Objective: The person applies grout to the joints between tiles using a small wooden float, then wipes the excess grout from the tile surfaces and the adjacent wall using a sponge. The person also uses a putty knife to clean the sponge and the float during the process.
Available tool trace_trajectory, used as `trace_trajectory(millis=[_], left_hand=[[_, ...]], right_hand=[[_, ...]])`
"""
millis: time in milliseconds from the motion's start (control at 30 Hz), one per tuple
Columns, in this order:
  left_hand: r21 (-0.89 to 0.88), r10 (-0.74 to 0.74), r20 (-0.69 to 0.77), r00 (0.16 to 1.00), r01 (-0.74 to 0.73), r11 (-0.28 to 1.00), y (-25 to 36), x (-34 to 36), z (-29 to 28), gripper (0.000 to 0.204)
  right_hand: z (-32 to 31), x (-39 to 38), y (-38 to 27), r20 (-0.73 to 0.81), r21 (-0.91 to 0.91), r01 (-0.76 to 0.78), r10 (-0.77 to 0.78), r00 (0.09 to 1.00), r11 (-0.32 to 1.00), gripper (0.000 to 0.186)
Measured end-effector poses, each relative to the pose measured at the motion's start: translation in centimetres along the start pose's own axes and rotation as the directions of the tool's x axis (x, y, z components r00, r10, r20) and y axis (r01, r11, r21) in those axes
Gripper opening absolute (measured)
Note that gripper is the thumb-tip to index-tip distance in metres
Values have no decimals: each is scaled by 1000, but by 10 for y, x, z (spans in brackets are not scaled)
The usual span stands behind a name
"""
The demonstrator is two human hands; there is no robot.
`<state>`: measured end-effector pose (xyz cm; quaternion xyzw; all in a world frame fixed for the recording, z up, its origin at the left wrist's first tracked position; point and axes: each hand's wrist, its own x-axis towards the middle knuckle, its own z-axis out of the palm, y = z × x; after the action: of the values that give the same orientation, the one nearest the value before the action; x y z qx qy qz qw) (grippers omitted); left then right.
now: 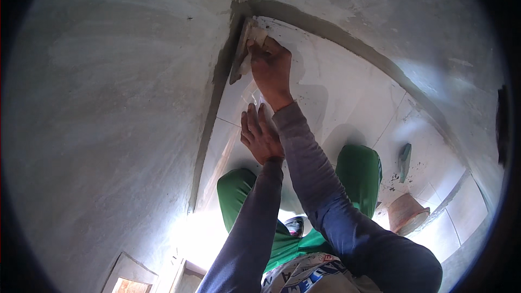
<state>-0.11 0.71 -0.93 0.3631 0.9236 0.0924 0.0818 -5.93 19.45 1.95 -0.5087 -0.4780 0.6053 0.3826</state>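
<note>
My right hand [271, 70] is closed around the handle of a plastering trowel [237, 62]. The trowel's flat plate stands nearly on edge, against the dark band of damp mortar [220, 70] along the foot of the left wall, close to the corner. Behind my fingers, most of the handle is hidden. Nearer to me, my left hand [262, 134] rests on the pale floor tiles [347, 92] with its fingers stretched out, holding nothing. A thin, light mark on the tile shows just beyond its fingertips.
Plastered walls [108, 76] meet at the far corner, and wet mortar [325, 27] also lines the right wall's foot. Right of my green-trousered knee lie a narrow greenish tool [404, 163] and dark crumbs. A brownish bucket [406, 212] is nearer, on its side or tilted.
</note>
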Motion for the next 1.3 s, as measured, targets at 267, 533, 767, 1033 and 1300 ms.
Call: trace_trajectory(millis=[267, 533, 767, 1033, 1300], left_hand=[[1, 18, 2, 1000, -18, 1000, -5, -2, 2, 61], [2, -19, -30, 999, 19, 1000, -32, -6, 25, 63], [-107, -48, 10, 999, 49, 993, 3, -2, 1, 65], [-48, 0, -10, 1000, -1, 999, 3, -1, -1, 63], [13, 14, -9, 1000, -14, 1000, -3, -2, 3, 60]], right_hand=[[15, 13, -3, -55, 119, 3, 3, 999, 993, 15], [26, -25, -43, -48, 173, 83, -76, 996, 981, 19], [-2, -6, 0, -28, -1, -34, 34, 999, 999, 16], [17, 17, 2, -90, 117, 20, -9, 996, 993, 13], [16, 10, -25, -45, 140, -46, 52, 998, 989, 15]])
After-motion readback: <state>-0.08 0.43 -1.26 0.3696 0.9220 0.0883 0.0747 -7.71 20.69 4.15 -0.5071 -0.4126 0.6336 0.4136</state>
